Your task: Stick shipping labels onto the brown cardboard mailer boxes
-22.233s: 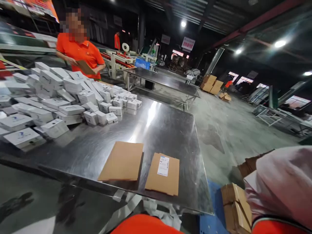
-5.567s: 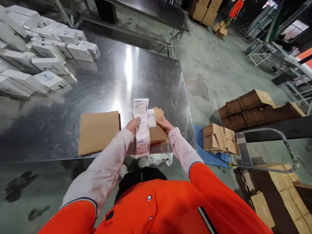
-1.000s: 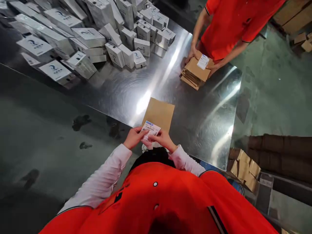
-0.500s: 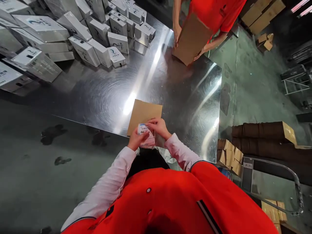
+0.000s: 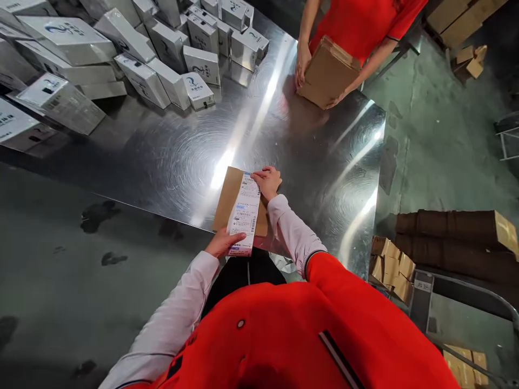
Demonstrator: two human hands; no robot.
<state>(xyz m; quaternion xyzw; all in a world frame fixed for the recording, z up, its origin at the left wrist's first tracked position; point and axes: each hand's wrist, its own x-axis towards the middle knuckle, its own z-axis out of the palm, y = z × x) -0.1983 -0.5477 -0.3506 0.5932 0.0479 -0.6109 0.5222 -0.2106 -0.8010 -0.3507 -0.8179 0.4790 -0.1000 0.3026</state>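
A long strip of printed shipping labels (image 5: 246, 208) with barcodes stretches between my two hands. Its lower end is pinched in my left hand (image 5: 223, 242), thumb on top, at the table's near edge. My right hand (image 5: 267, 182) grips the strip's upper end with closed fingers. Beneath the strip lies a flat brown cardboard piece (image 5: 227, 200) on the metal table, close to the edge. The strip covers the middle of the cardboard, and part of the right side shows beside my right wrist.
Many white boxes (image 5: 201, 65) are piled on the metal table (image 5: 174, 162) at the back left. Across the table, a co-worker in red holds a stack of flat cardboard (image 5: 330, 73). Brown cartons (image 5: 391, 265) and a metal cart (image 5: 466, 286) stand on the floor at right.
My right hand has moved up and away from my left, and the label strip now stretches out over the cardboard. The co-worker's cardboard has tilted, showing its stacked edges.
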